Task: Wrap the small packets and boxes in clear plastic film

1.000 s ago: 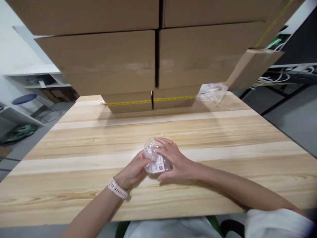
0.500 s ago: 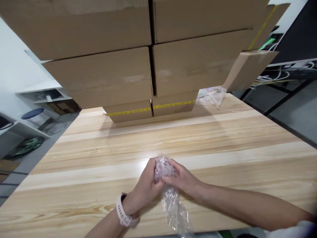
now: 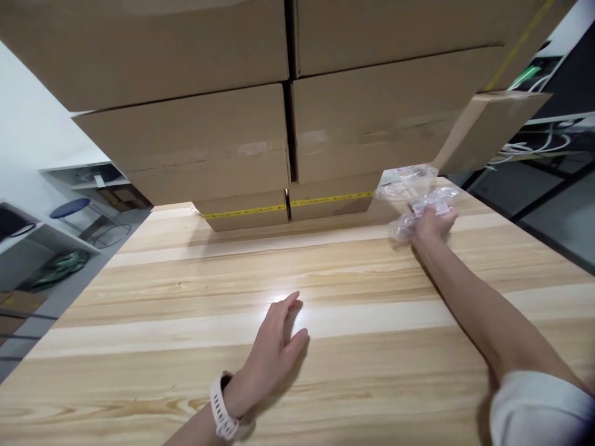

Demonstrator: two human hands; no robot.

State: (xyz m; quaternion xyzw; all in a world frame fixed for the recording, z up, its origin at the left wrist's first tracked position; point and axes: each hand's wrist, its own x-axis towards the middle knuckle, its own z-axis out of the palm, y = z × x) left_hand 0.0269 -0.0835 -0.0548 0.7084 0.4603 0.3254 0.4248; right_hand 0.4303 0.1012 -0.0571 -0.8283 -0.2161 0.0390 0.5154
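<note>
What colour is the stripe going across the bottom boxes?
Yellow. The thin strap runs across the lowest brown cardboard boxes on the wooden table; the head view shows it.

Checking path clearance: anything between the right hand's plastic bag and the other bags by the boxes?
Nothing visible. The right hand holds the clear plastic bag right beside the bag pile at the cardboard boxes. The left hand lies open on the table.

A small crumpled clear plastic bag (image 3: pixel 425 214), blurred and showing a pale label inside, is bunched up and gripped at the far right of the light wooden tabletop (image 3: pixel 186 297), just beside another crinkled transparent plastic bag (image 3: pixel 402 179) lying near the stacked brown cardboard boxes (image 3: pixel 242 142).
</note>
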